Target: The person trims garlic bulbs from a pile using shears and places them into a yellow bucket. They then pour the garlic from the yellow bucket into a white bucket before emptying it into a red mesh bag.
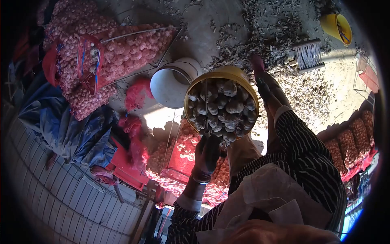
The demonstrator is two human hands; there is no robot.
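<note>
A yellow bucket (254,91) full of garlic bulbs (221,107) is in front of me, its mouth facing up towards the camera. A thin line, perhaps the handle, crosses the mouth. My left hand (208,152), in a dark glove, is closed at the bucket's near rim, where that line ends; its fingertips are partly hidden. On the other side, my right hand (266,87) reaches down beside the bucket's right wall. It is dark and in shadow, so its fingers do not show clearly. A white bucket (166,87) lies just left of the yellow one.
Large red mesh sacks of garlic (134,51) are piled at left. A blue tarp (73,130) lies below them. Another yellow bucket (337,29) lies tipped at far right, near a slatted metal rack (308,55). Garlic skins (304,91) litter the floor. More filled sacks (351,140) stand at right.
</note>
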